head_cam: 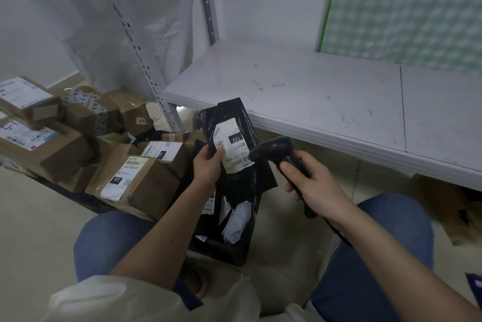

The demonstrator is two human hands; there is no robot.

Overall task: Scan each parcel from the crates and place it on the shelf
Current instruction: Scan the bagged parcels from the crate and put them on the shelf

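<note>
Cardboard boxes (78, 144) wait unscanned at your left. Your left hand (208, 165) pinches a black parcel (234, 144) above the crate (227, 238); your right hand (310, 181) grips the scanner (281, 152) at its label. The shelf (313, 97) holds nothing yet, so most work remains.

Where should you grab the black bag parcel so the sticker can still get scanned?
Hold the black bag parcel by its left edge, coming from the left, as the left hand does. The bag is flat and floppy, so a thumb-and-finger pinch works. That probably keeps the label uncovered, facing the scanner in the right hand.
</note>
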